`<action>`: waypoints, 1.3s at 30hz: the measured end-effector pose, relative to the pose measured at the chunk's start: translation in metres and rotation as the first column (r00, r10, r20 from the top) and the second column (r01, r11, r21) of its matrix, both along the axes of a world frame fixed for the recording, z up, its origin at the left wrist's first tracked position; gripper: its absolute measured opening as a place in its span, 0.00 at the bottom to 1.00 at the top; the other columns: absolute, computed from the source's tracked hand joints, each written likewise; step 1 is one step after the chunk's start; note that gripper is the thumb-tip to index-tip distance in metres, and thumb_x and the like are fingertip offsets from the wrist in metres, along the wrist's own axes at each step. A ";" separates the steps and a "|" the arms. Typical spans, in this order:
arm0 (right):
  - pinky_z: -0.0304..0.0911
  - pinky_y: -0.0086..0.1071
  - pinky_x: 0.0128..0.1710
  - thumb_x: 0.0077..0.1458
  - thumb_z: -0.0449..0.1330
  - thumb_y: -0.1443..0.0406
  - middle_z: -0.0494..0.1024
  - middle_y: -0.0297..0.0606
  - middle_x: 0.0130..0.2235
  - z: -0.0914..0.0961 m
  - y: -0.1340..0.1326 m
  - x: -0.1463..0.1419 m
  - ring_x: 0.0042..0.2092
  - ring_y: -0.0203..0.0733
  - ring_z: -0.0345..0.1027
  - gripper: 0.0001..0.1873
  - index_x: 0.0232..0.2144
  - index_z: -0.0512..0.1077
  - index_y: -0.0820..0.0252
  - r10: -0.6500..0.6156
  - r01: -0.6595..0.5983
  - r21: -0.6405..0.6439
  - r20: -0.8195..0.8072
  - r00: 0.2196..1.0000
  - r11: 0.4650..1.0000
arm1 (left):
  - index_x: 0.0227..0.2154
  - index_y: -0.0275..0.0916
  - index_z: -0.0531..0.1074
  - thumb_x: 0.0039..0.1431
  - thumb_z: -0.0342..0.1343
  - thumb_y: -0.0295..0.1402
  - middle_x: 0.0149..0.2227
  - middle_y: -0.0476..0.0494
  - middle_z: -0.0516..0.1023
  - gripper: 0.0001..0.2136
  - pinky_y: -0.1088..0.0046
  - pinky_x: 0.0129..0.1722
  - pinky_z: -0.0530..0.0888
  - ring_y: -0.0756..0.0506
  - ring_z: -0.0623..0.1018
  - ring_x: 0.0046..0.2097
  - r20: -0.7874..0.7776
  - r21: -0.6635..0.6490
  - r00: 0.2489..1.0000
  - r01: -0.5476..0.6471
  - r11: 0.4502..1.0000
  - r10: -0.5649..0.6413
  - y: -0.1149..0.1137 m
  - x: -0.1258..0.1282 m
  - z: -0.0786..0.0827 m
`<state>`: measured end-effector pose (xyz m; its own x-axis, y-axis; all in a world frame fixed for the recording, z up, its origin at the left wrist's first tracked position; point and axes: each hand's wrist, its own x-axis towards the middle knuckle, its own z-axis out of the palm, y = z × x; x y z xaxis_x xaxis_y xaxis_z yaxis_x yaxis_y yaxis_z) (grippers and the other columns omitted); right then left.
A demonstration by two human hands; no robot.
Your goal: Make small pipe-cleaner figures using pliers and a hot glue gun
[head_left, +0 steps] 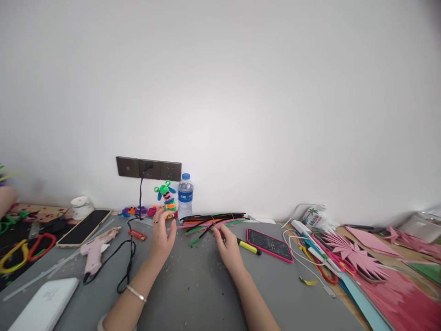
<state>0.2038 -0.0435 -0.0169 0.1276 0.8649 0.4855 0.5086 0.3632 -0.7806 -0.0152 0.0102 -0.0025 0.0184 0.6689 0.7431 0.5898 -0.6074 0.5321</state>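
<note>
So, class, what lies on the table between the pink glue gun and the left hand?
In the head view, a black cord and a small red item lie between the pink glue gun and the left hand.

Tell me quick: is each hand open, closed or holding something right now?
Left hand: open, fingers by the doll; touch can't be told.
Right hand: fingers curled at the pipe cleaners; whether it holds one can't be told.

we had a handicraft workspace around us, shown by the pink glue gun (pixel 93 257) and bundled pipe cleaners (pixel 222 218) on our grey tabletop (pixel 193 294), and the cut pink paper (pixel 348 253) to the right.
</note>
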 end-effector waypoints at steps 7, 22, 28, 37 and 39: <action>0.61 0.31 0.30 0.59 0.52 0.50 0.71 0.34 0.27 0.000 0.008 0.012 0.27 0.39 0.64 0.19 0.31 0.68 0.58 -0.089 0.099 0.017 -0.299 0.950 0.995 | 0.38 0.43 0.67 0.62 0.47 0.32 0.45 0.40 0.72 0.05 0.62 0.51 0.70 0.40 0.71 0.53 -0.144 -0.091 0.945 0.283 0.955 -0.294 -0.017 0.015 0.003; 0.65 0.35 0.34 0.50 0.60 0.51 0.73 0.35 0.28 -0.006 0.013 0.068 0.30 0.40 0.67 0.17 0.32 0.71 0.59 -0.238 0.326 0.022 -0.637 0.733 0.945 | 0.33 0.44 0.69 0.53 0.58 0.36 0.25 0.55 0.73 0.06 0.76 0.27 0.64 0.48 0.72 0.27 -0.127 -0.732 0.687 0.421 0.535 -0.715 -0.034 0.023 0.012; 0.65 0.34 0.36 0.49 0.61 0.53 0.73 0.34 0.29 -0.008 0.013 0.069 0.31 0.39 0.67 0.15 0.32 0.71 0.59 -0.231 0.318 0.012 -0.663 0.712 0.948 | 0.35 0.45 0.71 0.54 0.57 0.39 0.35 0.50 0.81 0.07 0.74 0.31 0.68 0.46 0.77 0.33 -0.146 -0.673 0.774 0.379 0.636 -0.616 -0.019 0.009 0.016; 0.66 0.33 0.32 0.48 0.62 0.53 0.73 0.34 0.27 -0.008 0.016 0.057 0.27 0.38 0.66 0.15 0.30 0.71 0.58 -0.188 0.267 0.006 -0.694 0.695 0.964 | 0.28 0.43 0.74 0.57 0.54 0.33 0.30 0.49 0.77 0.05 0.73 0.30 0.64 0.45 0.77 0.34 -0.404 -0.576 0.862 0.021 0.817 -0.306 -0.004 0.016 -0.008; 0.66 0.33 0.31 0.48 0.62 0.54 0.73 0.33 0.27 -0.007 0.017 0.054 0.27 0.37 0.66 0.14 0.30 0.70 0.58 -0.180 0.253 0.000 -0.703 0.688 0.968 | 0.27 0.43 0.74 0.55 0.55 0.30 0.31 0.48 0.77 0.04 0.74 0.29 0.63 0.45 0.77 0.36 -0.417 -0.575 0.859 0.004 0.818 -0.297 -0.008 0.022 -0.011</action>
